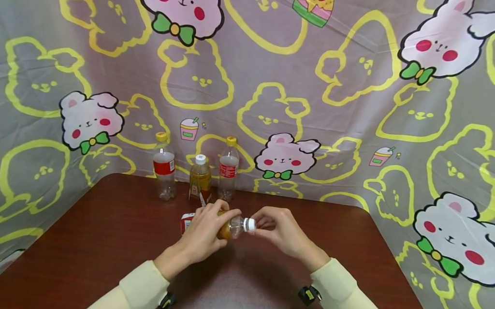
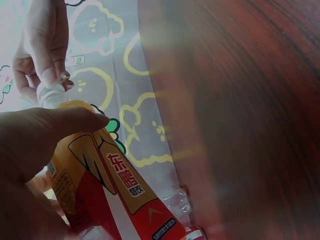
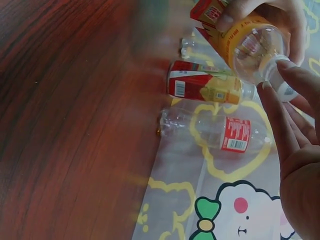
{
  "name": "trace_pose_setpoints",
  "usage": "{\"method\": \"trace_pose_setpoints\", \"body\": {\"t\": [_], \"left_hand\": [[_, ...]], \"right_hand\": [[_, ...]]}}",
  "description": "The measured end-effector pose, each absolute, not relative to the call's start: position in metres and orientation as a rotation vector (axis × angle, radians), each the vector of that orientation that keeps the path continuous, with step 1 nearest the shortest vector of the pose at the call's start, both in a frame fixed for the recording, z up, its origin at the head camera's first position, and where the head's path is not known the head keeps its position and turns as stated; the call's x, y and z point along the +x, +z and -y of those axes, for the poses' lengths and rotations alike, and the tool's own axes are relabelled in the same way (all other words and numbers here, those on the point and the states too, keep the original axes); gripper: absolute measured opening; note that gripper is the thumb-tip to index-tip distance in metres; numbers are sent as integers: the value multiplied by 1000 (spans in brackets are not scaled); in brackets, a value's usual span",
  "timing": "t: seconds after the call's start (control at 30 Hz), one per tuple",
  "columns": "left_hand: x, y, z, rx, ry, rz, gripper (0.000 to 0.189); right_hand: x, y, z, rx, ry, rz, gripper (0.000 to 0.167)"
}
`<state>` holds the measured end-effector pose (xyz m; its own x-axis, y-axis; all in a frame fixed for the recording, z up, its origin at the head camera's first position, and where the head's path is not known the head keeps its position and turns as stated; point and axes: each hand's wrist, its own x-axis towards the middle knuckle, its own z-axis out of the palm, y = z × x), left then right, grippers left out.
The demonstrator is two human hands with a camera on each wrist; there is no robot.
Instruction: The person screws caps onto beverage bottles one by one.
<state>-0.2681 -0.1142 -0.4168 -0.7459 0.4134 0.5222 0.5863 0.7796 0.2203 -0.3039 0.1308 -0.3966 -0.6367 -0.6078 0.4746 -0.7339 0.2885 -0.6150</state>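
Observation:
A clear plastic drink bottle (image 2: pixel 107 170) with a yellow and red label is tilted over the table, its neck towards the right hand. My left hand (image 1: pixel 203 231) grips it round the label, with the thumb across its upper part in the left wrist view. The white cap (image 1: pixel 250 225) is at the bottle's mouth. My right hand (image 1: pixel 282 230) pinches that cap between thumb and fingers, as the right wrist view (image 3: pixel 300 130) of the hand shows. Whether the cap is tight or loose cannot be told. The left hand hides part of the label in the head view.
Behind the hands stand a yellow-capped bottle with a red label (image 1: pixel 164 167), a white-capped bottle with a yellow-brown label (image 1: pixel 200 177) and another yellow-capped bottle (image 1: pixel 229 169). A patterned cloth (image 1: pixel 246 62) hangs behind the dark wooden table (image 1: pixel 92 239).

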Motion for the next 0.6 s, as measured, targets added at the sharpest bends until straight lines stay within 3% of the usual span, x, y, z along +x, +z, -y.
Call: {"method": "trace_pose_setpoints", "body": {"t": [0.6], "left_hand": [[-271, -402, 127, -1037, -844, 2677, 70]], "right_hand": [[-298, -394, -135, 1543, 990, 2281, 20]]}}
